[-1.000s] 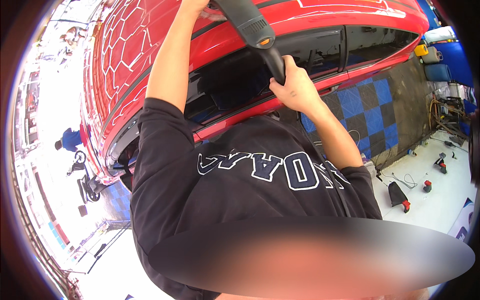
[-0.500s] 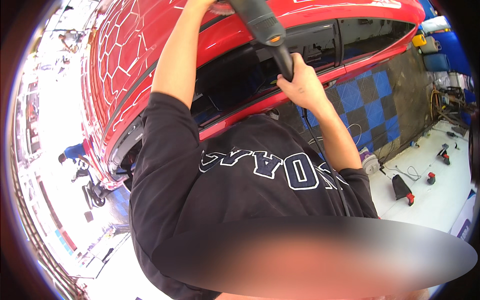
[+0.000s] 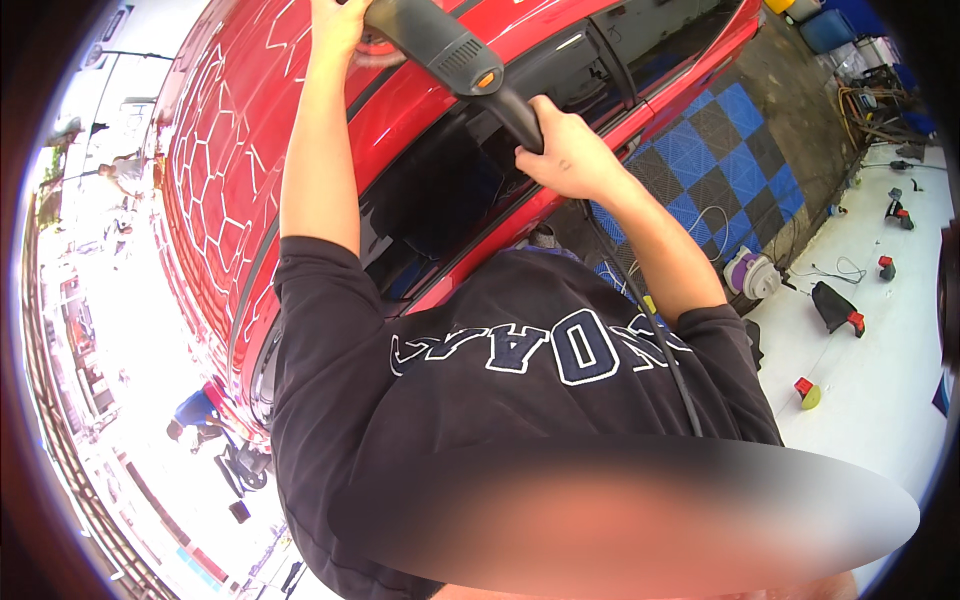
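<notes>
A dark grey car polisher (image 3: 450, 52) with an orange button is held over the roof of a red car (image 3: 225, 130). My right hand (image 3: 568, 152) wraps round its rear handle. At the front end, my left hand (image 3: 338, 28) grips the polisher's head; the upper picture edge cuts off some of its fingers. Part of a reddish round pad (image 3: 378, 50) shows under the head, by the roof, though its exact contact is hidden. A black power cord (image 3: 680, 375) runs up over my dark shirt beside my right arm.
Dark side windows (image 3: 450, 165) line the car before me. Blue and black floor tiles (image 3: 725, 140) lie to the right. Cordless tools (image 3: 835, 308) sit on a white surface near a purple and white machine (image 3: 752, 273). Another person (image 3: 195, 412) is at far left.
The polisher and both my hands have shifted left in the picture, my right hand slightly. The view has turned, showing more of the white surface at right.
</notes>
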Demonstrator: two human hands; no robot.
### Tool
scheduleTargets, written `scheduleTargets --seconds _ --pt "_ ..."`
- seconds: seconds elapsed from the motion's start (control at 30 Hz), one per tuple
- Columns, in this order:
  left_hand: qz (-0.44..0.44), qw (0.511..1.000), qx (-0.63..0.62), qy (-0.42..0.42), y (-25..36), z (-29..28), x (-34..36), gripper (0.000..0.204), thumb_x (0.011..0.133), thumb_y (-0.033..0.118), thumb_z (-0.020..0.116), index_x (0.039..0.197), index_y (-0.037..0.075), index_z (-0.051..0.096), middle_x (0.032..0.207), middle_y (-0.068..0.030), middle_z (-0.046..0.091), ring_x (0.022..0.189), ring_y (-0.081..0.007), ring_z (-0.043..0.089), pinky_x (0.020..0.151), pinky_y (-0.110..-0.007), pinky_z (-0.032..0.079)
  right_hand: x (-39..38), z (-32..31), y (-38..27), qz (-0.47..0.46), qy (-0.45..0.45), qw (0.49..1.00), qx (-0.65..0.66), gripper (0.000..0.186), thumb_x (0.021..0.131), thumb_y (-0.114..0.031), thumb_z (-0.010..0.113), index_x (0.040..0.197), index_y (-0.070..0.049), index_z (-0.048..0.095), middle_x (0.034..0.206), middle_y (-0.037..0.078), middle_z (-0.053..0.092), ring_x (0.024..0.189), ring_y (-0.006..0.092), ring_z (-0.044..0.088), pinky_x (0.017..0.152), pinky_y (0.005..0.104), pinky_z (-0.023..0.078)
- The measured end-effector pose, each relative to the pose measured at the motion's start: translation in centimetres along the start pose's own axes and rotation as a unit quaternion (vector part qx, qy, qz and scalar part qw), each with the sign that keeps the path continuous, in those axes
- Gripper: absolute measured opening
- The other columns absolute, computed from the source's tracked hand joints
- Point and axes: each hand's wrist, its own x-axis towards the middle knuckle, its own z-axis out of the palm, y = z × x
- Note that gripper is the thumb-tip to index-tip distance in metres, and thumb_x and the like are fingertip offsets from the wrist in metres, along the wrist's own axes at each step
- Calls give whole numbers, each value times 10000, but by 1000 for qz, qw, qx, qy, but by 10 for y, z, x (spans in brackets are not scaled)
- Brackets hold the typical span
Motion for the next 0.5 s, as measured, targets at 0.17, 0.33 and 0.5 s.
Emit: scheduleTargets --seconds 0.17,0.33,0.5 --pt "79 994 -45 -54 -49 38 64 1039 833 233 874 1671 124 270 1564 -212 462 1400 -347 498 1129 -464 469 10 -24 25 -11 46 999 -8 489 883 -172 721 1261 69 525 860 275 709 814 374 748 751 458 573" --pt "76 989 -114 -55 -70 76 114 1122 789 256 918 1666 58 248 1537 -226 487 1368 -339 527 1103 -457 491 25 -61 20 15 28 999 41 349 890 -106 710 1144 64 542 734 129 656 554 181 664 542 366 544" --pt "49 986 -150 -49 -76 78 141 1180 746 299 955 1660 31 257 1507 -249 510 1334 -337 559 1091 -454 503 55 -85 10 -19 25 1000 0 345 889 -118 691 1142 71 552 720 94 621 538 173 650 549 351 536"
